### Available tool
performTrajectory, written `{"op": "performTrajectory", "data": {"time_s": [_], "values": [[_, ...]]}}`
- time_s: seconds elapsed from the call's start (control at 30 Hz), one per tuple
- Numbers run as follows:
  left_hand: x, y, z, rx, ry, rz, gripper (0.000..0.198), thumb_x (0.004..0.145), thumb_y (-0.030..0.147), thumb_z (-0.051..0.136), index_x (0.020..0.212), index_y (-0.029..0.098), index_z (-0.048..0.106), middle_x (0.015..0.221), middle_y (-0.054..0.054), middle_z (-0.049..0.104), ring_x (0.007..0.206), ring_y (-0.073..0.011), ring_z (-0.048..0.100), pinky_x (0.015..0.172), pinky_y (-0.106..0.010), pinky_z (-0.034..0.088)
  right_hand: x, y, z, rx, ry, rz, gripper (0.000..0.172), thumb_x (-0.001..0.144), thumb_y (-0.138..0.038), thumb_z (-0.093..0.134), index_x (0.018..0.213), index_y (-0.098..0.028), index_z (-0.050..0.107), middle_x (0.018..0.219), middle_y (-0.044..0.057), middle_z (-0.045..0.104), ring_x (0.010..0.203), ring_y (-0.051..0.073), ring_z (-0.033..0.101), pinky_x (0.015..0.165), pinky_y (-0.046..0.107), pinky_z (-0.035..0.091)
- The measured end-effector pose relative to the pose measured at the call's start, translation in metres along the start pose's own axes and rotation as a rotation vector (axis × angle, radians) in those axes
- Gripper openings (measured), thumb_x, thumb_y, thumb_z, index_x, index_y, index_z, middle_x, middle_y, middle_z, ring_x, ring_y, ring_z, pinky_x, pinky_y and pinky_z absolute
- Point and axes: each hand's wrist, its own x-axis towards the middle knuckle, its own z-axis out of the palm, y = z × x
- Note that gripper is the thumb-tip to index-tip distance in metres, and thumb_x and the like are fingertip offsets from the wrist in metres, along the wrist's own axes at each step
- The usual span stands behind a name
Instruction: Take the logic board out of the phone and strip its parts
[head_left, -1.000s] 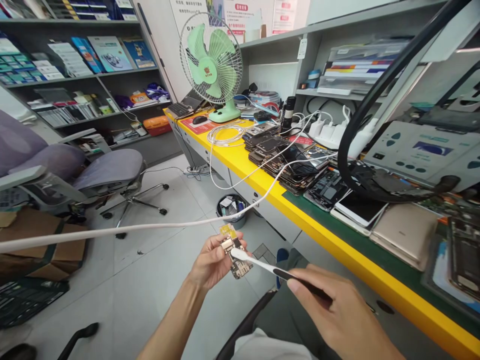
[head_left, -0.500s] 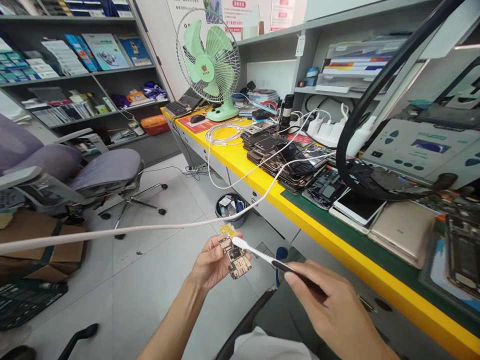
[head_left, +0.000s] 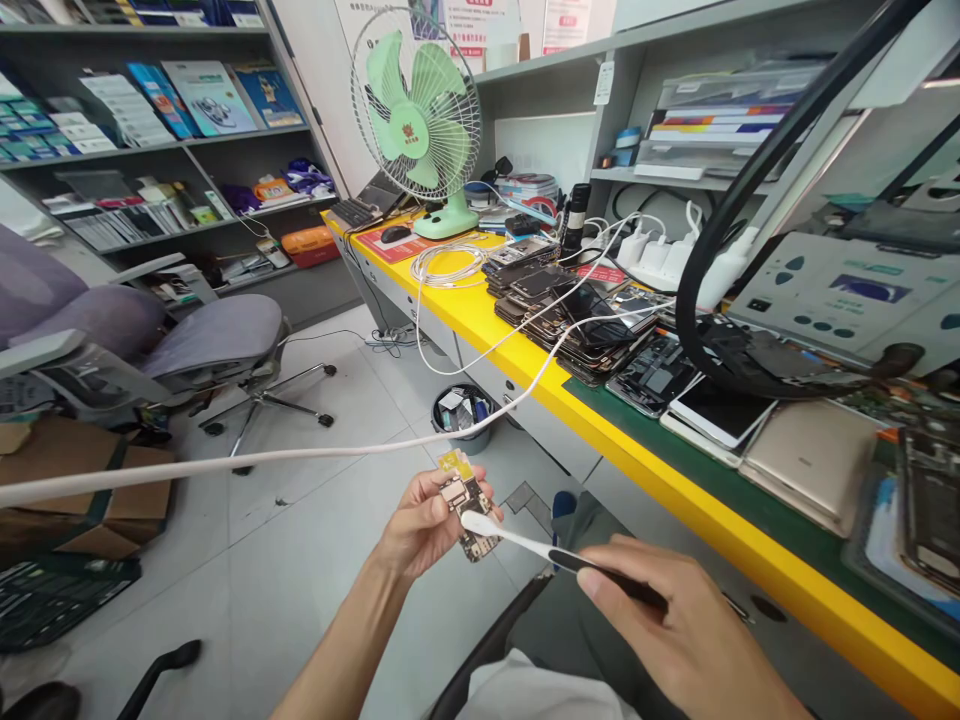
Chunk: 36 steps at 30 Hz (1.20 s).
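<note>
My left hand (head_left: 420, 520) is closed on a small phone circuit board (head_left: 466, 492), gripped by its edges between thumb and fingers. Yellow tape (head_left: 454, 462) covers the board's upper end. In my right hand (head_left: 660, 610) is a toothbrush (head_left: 525, 543) with a white head and neck and a black handle. Its head lies over the lower middle of the board, bristle side down, and hides part of it. Whether the bristles press on the surface I cannot make out. Both hands are in front of the bench, above my lap.
A yellow-edged bench (head_left: 540, 385) runs along the right, with stacked phone parts (head_left: 555, 310) and a gold tablet-like device (head_left: 810, 460). A white cable (head_left: 300, 458) crosses in front of the bench. A bin (head_left: 480, 440) stands below; a green fan (head_left: 412, 130) is at the back.
The toothbrush head has moved down along the board, from near the yellow tape to the lower middle. My right hand has shifted slightly down and right; my left hand keeps its hold.
</note>
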Motion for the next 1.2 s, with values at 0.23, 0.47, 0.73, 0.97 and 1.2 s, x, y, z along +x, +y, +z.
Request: {"op": "performTrajectory", "data": {"time_s": [0.23,0.47,0.73,0.97,1.2], "values": [[-0.0004,0.0004,0.0013,0.03,-0.002,-0.003,0.041,0.068,0.036,0.09,0.103,0.016,0.08,0.095,-0.01,0.08,0.089,-0.031,0.077,0.094,-0.049,0.058,0.0037,-0.0042,-0.0008,-0.09,0.068,-0.031,0.031,0.102,-0.043,0.048,0.095,-0.023,0.071,0.074,0.003,0.061,0.062,0.018,0.059,0.052,0.025,0.05],[-0.0016,0.0011,-0.0006,0.054,0.002,-0.004,0.042,0.069,0.038,0.089,0.103,0.016,0.08,0.093,-0.013,0.08,0.091,-0.0345,0.076,0.09,-0.052,0.059,0.0022,0.0016,-0.0008,-0.081,0.114,-0.011,0.031,0.102,-0.04,0.051,0.114,-0.022,0.071,0.084,0.006,0.068,0.073,0.02,0.065,0.063,0.027,0.056],[-0.0047,0.0067,-0.0029,0.084,0.017,0.03,0.038,0.069,0.033,0.089,0.102,0.017,0.081,0.097,-0.01,0.081,0.087,-0.0273,0.077,0.084,-0.037,0.06,0.005,-0.0026,-0.0009,-0.035,0.04,0.016,0.033,0.102,-0.044,0.048,0.102,-0.022,0.073,0.081,0.005,0.068,0.071,0.019,0.064,0.059,0.026,0.054],[-0.005,0.0093,0.0019,0.112,0.017,0.024,0.041,0.069,0.033,0.09,0.105,0.015,0.08,0.094,-0.011,0.08,0.085,-0.0273,0.077,0.085,-0.039,0.059,0.0038,-0.0034,0.0019,-0.038,0.023,0.014,0.031,0.102,-0.04,0.05,0.107,-0.021,0.074,0.081,0.005,0.069,0.073,0.02,0.067,0.06,0.025,0.055],[-0.0044,0.0094,-0.0003,0.105,-0.011,0.014,0.04,0.073,0.03,0.087,0.108,0.014,0.079,0.096,-0.011,0.081,0.083,-0.0247,0.077,0.081,-0.035,0.061,-0.0012,-0.0009,0.0002,0.016,0.033,0.013,0.03,0.103,-0.041,0.05,0.109,-0.023,0.072,0.083,0.004,0.067,0.073,0.018,0.064,0.061,0.024,0.054]]}}
